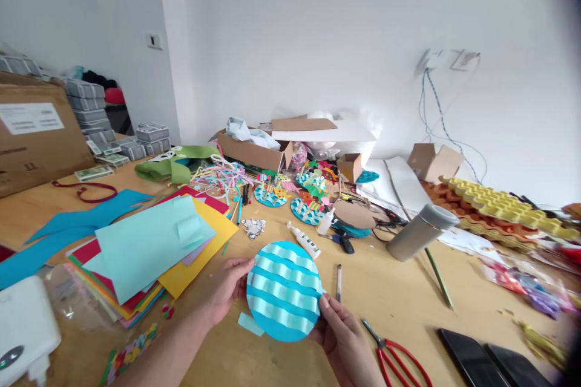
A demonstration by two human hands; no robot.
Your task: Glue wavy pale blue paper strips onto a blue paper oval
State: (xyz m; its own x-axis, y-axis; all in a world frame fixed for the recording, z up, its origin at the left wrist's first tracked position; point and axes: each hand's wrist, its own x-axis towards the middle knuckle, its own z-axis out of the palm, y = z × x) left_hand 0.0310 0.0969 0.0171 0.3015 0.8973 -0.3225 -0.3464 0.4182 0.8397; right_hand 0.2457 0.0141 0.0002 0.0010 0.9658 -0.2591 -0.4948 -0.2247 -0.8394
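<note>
My left grip [228,285] and right grip [339,328] pinch a round blue disc [284,291], facing me; its wavy pale-aqua strips [290,256] run crosswise.

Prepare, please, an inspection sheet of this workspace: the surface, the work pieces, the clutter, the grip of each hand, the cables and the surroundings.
Surface: light-brown table, small scraps on it.
Work pieces: blue disc with wavy pale strips across it; loose pale strip on the table near its lower left edge.
Clutter: paper stack, white glue bottle, pen, red-handled tool, grey flask.
Grip, left hand: holds the disc's left edge.
Grip, right hand: holds the disc's right edge.
Cables: cords hang from the wall sockets; lower ends hidden.
Surroundings: pale wall; large cardboard box at left, yellow egg trays at right.
</note>
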